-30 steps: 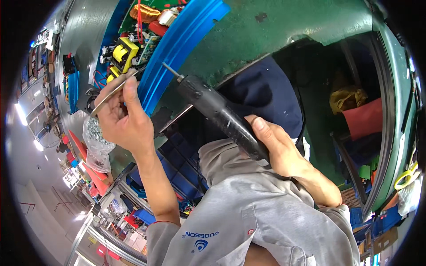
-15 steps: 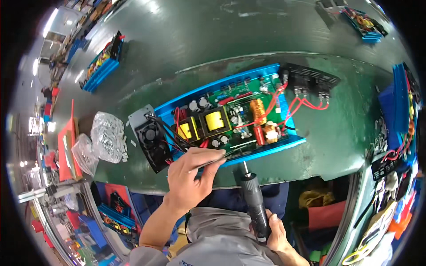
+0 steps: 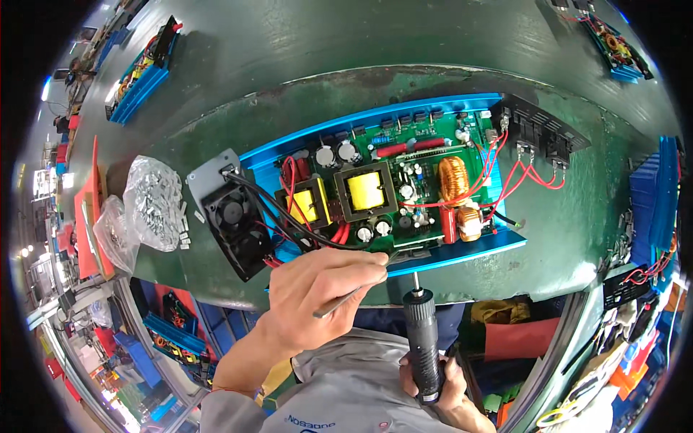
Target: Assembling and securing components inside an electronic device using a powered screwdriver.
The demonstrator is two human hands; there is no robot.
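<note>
A blue metal casing lies on the bench, with a green circuit board, yellow-wound transformers and copper coils inside. My left hand is closed around thin grey tweezers, its fingertips over the casing's near wall. The tweezers' tip end is partly hidden near that wall. In my right hand is a black electric screwdriver, upright in view, its bit at the outside of the near wall. Whether the bit touches a screw cannot be seen.
A black fan panel adjoins the casing's left end; a black socket panel hangs on red wires at its right. Clear bags of small parts lie left. Other blue units stand farther off, one at the right edge.
The view has come closer to the bench. My left hand has moved right along the near wall, the tweezers tilting more steeply. The screwdriver stays at the wall, now more upright.
</note>
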